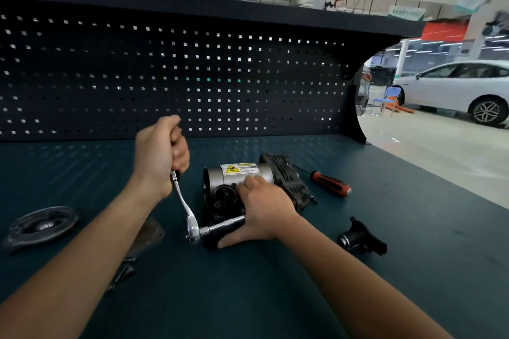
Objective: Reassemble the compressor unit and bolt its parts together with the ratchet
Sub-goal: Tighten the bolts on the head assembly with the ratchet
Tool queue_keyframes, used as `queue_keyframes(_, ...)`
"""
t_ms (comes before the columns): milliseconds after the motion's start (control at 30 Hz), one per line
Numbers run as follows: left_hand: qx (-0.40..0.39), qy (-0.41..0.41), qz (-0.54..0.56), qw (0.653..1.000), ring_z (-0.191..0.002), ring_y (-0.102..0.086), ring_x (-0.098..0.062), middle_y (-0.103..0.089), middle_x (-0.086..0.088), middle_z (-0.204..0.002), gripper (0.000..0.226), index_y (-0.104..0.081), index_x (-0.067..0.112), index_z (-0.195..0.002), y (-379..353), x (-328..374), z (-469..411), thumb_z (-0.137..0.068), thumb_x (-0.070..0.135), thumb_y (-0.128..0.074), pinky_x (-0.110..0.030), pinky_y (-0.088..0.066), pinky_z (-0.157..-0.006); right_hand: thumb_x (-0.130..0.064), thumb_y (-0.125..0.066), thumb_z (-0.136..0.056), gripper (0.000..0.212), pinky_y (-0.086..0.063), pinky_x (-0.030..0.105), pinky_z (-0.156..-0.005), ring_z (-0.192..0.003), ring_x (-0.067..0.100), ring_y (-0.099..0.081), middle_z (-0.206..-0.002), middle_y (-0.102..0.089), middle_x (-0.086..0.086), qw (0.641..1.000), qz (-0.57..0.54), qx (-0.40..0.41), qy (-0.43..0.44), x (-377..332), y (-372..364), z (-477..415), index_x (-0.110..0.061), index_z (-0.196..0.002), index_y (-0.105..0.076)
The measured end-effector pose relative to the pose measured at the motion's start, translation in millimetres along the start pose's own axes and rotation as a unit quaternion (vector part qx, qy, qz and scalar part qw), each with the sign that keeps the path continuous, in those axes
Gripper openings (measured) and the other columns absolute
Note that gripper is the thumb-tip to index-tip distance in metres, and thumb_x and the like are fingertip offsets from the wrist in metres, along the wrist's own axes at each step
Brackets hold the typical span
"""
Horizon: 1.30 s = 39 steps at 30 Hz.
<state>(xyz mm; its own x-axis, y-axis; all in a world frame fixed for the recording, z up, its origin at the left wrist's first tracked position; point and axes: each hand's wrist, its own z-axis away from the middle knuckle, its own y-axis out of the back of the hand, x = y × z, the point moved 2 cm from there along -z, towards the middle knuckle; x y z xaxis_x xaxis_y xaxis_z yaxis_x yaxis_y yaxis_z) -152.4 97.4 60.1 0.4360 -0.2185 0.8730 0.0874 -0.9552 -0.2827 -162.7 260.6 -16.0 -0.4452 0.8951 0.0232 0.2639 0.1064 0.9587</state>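
Head camera looks down along two bare forearms that reach in over a dark teal workbench mat (pixel 248 297). Nearest, at lower left, a few loose bolts (pixel 125 269) lie blurred beside the left forearm. Just beyond them is a flat metal plate (pixel 150 231), partly hidden by that arm. An oval rubber ring (pixel 41 224) sits well apart at the left edge. At lower right lies a small black fitting (pixel 360 238), its shape hard to read.

The right hand (pixel 261 209) clamps the compressor unit (pixel 248 173), which lies on its side mid-bench. Its fingers are bent over the silver cylinder and its thumb is stretched along the low front edge. The palm hides the near right part of the unit. It also covers the far end of the extension bar (pixel 223 225), so the bolt being worked cannot be seen.

The ratchet (pixel 183 202) has its head at the bar's left end, and its handle rises up and to the left. The left hand (pixel 161 154) is closed tight round the black grip, covering nearly all of it.

A yellow warning label (pixel 239 168) tops the cylinder, and a finned black housing (pixel 286 173) forms its far end. Beside that lies an orange-and-black screwdriver (pixel 332 183). Behind stands a dark pegboard (pixel 165 76). Past its right edge are a blue chair (pixel 387 99) and a white car (pixel 454 85).
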Motion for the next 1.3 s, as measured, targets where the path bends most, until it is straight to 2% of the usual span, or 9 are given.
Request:
queue_keyframes(267,-0.192,-0.248,-0.148,0.938,-0.031,-0.028,-0.004,-0.032,0.013,-0.035,0.031,-0.038,0.024,-0.041,-24.7,29.5,58.2,-0.068,0.027,-0.052,-0.012,-0.025,-0.04,-0.078,-0.067,-0.053,0.091,-0.037,0.029,-0.076,-0.107,0.018,-0.042,-0.112,-0.05,0.002,1.0,-0.005,0.0,0.007,3.1,1.8,-0.9,-0.01,-0.113,-0.054)
queue_keyframes(400,-0.22,-0.269,-0.149,0.926,-0.034,-0.029,-0.001,-0.034,0.015,-0.036,0.03,-0.037,0.025,-0.043,-28.3,27.8,76.7,-0.07,0.028,-0.051,-0.011,-0.026,-0.042,-0.077,-0.069,-0.051,0.093,-0.044,0.031,-0.087,-0.109,0.018,-0.042,-0.116,-0.05,0.0,1.0,-0.014,-0.011,0.007,2.7,4.5,4.4,-0.014,-0.119,-0.054)
queue_keyframes(500,-0.171,-0.208,-0.09,0.959,-0.029,-0.027,-0.005,-0.032,0.013,-0.034,0.04,-0.037,0.025,-0.039,-21.5,23.0,50.4,-0.077,0.028,-0.05,-0.011,-0.026,-0.038,-0.076,-0.07,-0.05,0.092,-0.041,0.03,-0.082,-0.105,0.017,-0.043,-0.108,-0.05,0.001,1.0,-0.02,0.003,0.003,2.4,4.3,7.7,-0.012,-0.114,-0.054)
queue_keyframes(600,-0.008,0.009,-0.01,1.0,-0.028,-0.024,-0.007,-0.027,0.009,-0.034,0.043,-0.033,0.021,-0.05,0.6,-8.5,6.6,-0.092,0.021,-0.045,-0.017,-0.023,-0.037,-0.078,-0.068,-0.05,0.097,-0.04,0.03,-0.084,-0.109,0.016,-0.041,-0.114,-0.049,0.0,1.0,-0.012,0.008,0.006,3.8,2.1,8.8,-0.013,-0.121,-0.051)
queue_keyframes(667,0.064,0.169,0.043,0.983,-0.028,-0.022,-0.005,-0.025,0.01,-0.033,0.038,-0.03,0.02,-0.057,11.7,-32.5,-7.6,-0.093,0.022,-0.041,-0.017,-0.02,-0.035,-0.078,-0.067,-0.051,0.097,-0.039,0.029,-0.083,-0.108,0.016,-0.042,-0.113,-0.049,-0.001,1.0,-0.009,0.006,0.007,3.7,1.8,8.0,-0.013,-0.121,-0.051)
queue_keyframes(733,0.065,0.199,0.061,0.976,-0.027,-0.021,-0.005,-0.024,0.01,-0.032,0.037,-0.03,0.021,-0.057,14.2,-41.1,-12.1,-0.093,0.022,-0.041,-0.013,-0.018,-0.033,-0.078,-0.068,-0.05,0.094,-0.039,0.028,-0.079,-0.106,0.016,-0.044,-0.111,-0.05,-0.001,1.0,-0.006,0.005,0.009,2.8,2.9,6.2,-0.013,-0.116,-0.054)
queue_keyframes(900,-0.058,0.054,0.048,0.996,-0.028,-0.026,-0.006,-0.028,0.01,-0.035,0.052,-0.038,0.025,-0.042,-0.6,-5.0,-9.7,-0.093,0.021,-0.043,-0.013,-0.024,-0.034,-0.077,-0.069,-0.05,0.093,-0.041,0.028,-0.081,-0.108,0.017,-0.047,-0.111,-0.053,-0.001,1.0,-0.008,0.01,0.018,3.8,5.1,3.8,-0.011,-0.115,-0.057)
queue_keyframes(1100,-0.105,-0.021,0.01,0.994,-0.027,-0.025,-0.006,-0.026,0.009,-0.034,0.042,-0.027,0.016,-0.054,-10.8,11.7,11.9,-0.094,0.014,-0.038,-0.015,-0.023,-0.036,-0.078,-0.068,-0.051,0.095,-0.041,0.028,-0.081,-0.109,0.016,-0.045,-0.113,-0.053,-0.001,1.0,-0.003,0.019,0.024,4.4,2.6,3.7,-0.013,-0.119,-0.057)
queue_keyframes(1300,-0.338,-0.245,-0.179,0.891,-0.035,-0.033,0.003,-0.037,0.009,-0.04,0.036,-0.035,0.029,-0.045,-46.5,33.6,81.4,-0.077,0.02,-0.05,-0.009,-0.028,-0.041,-0.078,-0.066,-0.052,0.095,-0.042,0.034,-0.095,-0.119,0.017,-0.042,-0.124,-0.051,-0.001,0.999,0.002,0.002,0.04,7.4,3.4,3.9,-0.016,-0.122,-0.054)
